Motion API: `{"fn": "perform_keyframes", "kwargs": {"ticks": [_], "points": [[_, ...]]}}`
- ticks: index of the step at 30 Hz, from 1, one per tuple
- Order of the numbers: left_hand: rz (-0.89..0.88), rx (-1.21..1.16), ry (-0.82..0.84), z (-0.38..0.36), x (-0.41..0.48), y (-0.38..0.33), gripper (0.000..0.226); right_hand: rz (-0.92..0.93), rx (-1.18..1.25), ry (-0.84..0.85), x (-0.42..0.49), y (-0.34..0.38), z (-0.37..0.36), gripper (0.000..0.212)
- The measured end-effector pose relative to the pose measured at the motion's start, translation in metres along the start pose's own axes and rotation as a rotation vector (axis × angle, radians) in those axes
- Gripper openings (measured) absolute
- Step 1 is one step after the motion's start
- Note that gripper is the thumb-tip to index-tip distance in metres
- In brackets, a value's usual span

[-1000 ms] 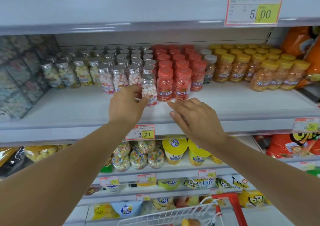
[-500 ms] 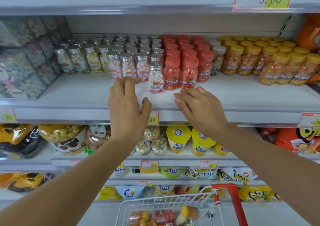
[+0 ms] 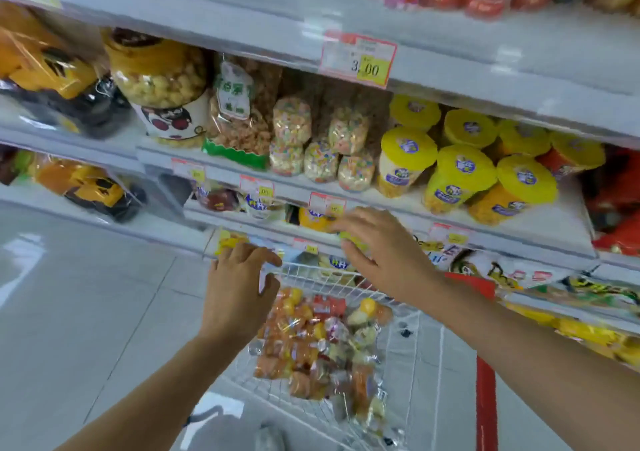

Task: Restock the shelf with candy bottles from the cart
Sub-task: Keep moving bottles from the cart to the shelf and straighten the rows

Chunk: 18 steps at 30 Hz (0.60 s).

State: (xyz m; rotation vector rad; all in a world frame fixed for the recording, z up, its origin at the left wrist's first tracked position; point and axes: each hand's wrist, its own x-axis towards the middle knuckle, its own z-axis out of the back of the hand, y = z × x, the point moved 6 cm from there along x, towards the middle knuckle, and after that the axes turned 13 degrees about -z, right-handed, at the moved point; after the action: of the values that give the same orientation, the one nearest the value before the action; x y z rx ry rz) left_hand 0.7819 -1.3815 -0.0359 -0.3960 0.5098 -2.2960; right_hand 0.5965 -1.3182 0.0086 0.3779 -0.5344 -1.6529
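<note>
**A:** What has changed in the last second?

**B:** The view has dropped. Both hands were up at the shelf (image 3: 485, 52) then, beside the front row of bottles. Now that shelf sits along the top edge and the hands are down over the cart (image 3: 427, 343). I take it one placing is finished and a reach for the next bottles has begun.

**A:** How is the left hand (image 3: 239, 291) set?

**B:** Back upward, above the cart's left rim. Its fingers are loosely spread and bent downward, with the thumb out to the right. It holds nothing, and I cannot tell whether it touches the wire.

**A:** And the stock?

**B:** The candy bottles (image 3: 318, 343) lie heaped in the cart, just below and to the right of that hand. They are orange, red and pale ones jumbled together, too blurred to count. None has been picked up yet.

**A:** The right hand (image 3: 384, 256)?

**B:** Higher and further along, in front of the lower shelves (image 3: 502, 239) and over the cart's far rim. Its fingers are splayed and point left, and it is empty.
</note>
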Motion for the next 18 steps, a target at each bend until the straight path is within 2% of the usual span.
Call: {"fn": "perform_keyframes", "kwargs": {"ticks": [4,6,9,12,14,18], "points": [[0.201,0.033,0.205,-0.056,-0.07,0.043,0.028,-0.269,-0.057,0.323,-0.043,-0.047,-0.098,0.032],[0.292,0.078,0.265,-0.079,-0.099,0.06,0.04,-0.379,-0.097,0.461,-0.068,-0.068,-0.14,0.033],[0.364,0.124,0.359,-0.113,-0.133,0.079,0.056,-0.537,-0.095,0.628,-0.101,-0.095,-0.195,0.034],[0.392,0.128,0.43,-0.143,-0.155,0.087,0.063,-0.65,-0.092,0.742,-0.12,-0.116,-0.24,0.042],[0.383,0.139,0.402,-0.158,-0.163,0.089,0.064,-0.666,-0.127,0.768,-0.123,-0.13,-0.265,0.049],[0.322,0.116,0.224,-0.174,-0.177,0.094,0.063,-0.61,-0.187,0.765,-0.113,-0.14,-0.299,0.051]]}}
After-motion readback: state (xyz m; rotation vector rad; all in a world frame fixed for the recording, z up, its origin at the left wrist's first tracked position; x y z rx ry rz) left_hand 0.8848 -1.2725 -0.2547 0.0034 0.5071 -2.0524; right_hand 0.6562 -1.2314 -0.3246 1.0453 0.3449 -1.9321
